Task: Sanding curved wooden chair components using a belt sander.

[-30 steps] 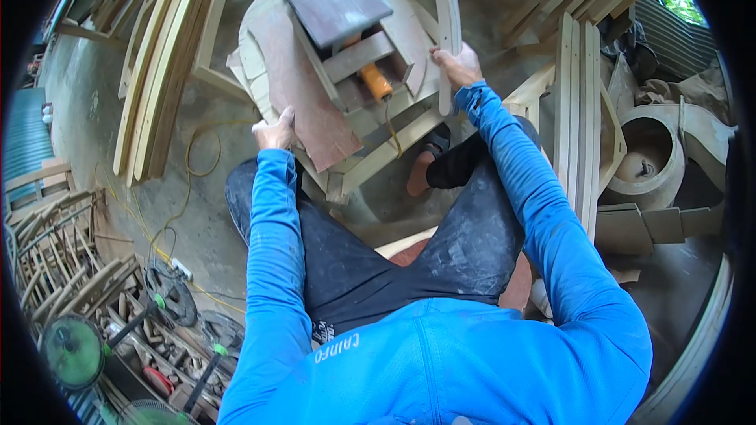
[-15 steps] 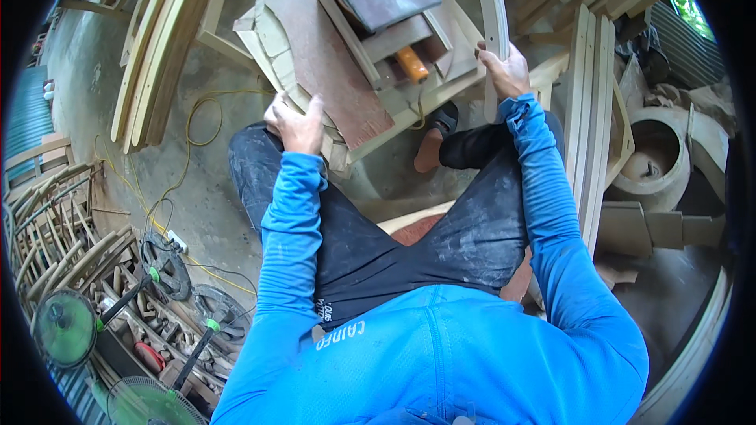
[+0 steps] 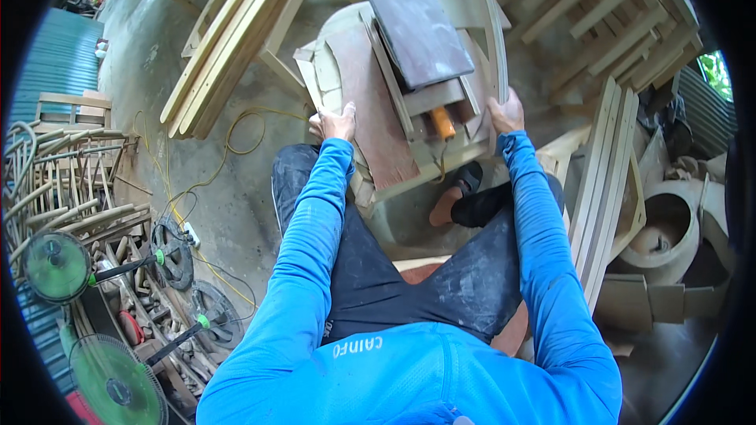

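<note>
Between my knees and beyond them stands a low wooden bench [image 3: 379, 110] topped with worn brown and pale sheets. On it sits a grey slab [image 3: 421, 30] over a wooden frame, and an orange tool handle [image 3: 442, 122] pokes out underneath. My left hand [image 3: 337, 122] is closed on the bench's left edge; its fingertips are partly hidden. My right hand [image 3: 506, 112] is wrapped round the lower end of a curved wooden piece [image 3: 490, 16], which rises along the slab's right side and runs out at the top.
Long wooden bars [image 3: 228, 47] lean at the far left, others [image 3: 605, 189] at the right. A yellow cord [image 3: 230, 145] snakes over the floor. Green fans [image 3: 118, 389] stand lower left by wood scraps. A round hollow tub [image 3: 657, 240] is at the right, stacked frames [image 3: 606, 12] behind.
My view has shifted, so the bench, slab and surroundings appear farther right. My left hand stays on the bench edge, and my right hand keeps its grip on the curved wooden piece.
</note>
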The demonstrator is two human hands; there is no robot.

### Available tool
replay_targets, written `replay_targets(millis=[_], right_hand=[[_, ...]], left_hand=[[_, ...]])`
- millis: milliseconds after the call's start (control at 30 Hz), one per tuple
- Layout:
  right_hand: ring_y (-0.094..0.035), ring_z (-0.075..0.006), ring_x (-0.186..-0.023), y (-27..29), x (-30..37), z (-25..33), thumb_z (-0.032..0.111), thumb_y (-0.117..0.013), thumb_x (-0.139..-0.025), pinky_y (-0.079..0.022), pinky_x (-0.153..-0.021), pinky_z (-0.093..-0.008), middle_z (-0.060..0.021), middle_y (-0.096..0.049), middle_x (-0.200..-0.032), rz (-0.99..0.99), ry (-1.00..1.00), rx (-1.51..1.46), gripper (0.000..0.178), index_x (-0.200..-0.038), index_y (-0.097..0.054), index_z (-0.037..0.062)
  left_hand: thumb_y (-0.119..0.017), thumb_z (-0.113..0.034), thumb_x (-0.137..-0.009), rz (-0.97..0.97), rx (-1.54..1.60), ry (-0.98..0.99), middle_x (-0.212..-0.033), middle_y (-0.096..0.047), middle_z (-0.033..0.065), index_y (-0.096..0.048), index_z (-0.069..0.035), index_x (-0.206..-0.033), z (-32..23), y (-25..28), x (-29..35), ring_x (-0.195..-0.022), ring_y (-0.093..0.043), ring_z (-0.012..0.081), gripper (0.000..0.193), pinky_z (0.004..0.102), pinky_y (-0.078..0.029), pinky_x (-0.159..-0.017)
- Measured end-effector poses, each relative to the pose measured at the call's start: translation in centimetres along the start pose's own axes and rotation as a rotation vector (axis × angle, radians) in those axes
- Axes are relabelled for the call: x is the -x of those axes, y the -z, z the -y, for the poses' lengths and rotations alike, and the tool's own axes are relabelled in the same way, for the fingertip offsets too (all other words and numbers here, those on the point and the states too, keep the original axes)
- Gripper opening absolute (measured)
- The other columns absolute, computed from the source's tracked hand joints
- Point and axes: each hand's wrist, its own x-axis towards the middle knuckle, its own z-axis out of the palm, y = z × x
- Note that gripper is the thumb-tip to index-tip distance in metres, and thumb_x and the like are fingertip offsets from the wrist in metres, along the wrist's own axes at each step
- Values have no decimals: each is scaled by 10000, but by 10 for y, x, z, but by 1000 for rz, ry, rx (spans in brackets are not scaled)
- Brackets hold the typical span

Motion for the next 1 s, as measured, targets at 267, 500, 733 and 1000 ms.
replay_targets(millis=[267, 500, 733, 1000], right_hand=[[-728, -300, -932, -2, -13, -7, 220, -692, -822, -559, -878, -388, -195, -755, -1017, 65, -59, -108, 425, -1166, -679, -30], [-711, -228, -929, 12, -15, -13, 238, -719, -804, -559, -876, -359, -143, -759, -1028, 107, -155, -157, 441, -1157, -705, -26], [-706, -242, -910, 13, -5, -7, 245, -724, -785, -558, -866, -371, -149, -753, -1020, 148, -141, -156, 449, -1142, -700, -27], [-669, -180, -970, 26, -12, -19, 188, -735, -836, -534, -889, -328, -95, -721, -1117, 244, -222, -377, 470, -1241, -667, -41]], left_hand=[[-829, -463, -736, -108, 105, 40, -1400, -478, 322, -636, 49, -1252, -13, 2, -4, -1347, -416, 495, 752, 536, -388, -1143], [-804, -457, -717, -15, 71, 166, -1437, -440, 299, -508, 63, -1376, -30, 5, 1, -1349, -416, 459, 890, 531, -407, -1124], [-824, -475, -695, -12, 107, 140, -1440, -439, 344, -501, 78, -1390, -25, 13, -3, -1369, -404, 483, 946, 535, -341, -1177], [-825, -522, -630, -37, 51, 207, -1404, -562, 307, -626, -1, -1346, -23, 13, -2, -1322, -516, 453, 907, 483, -407, -1128]])
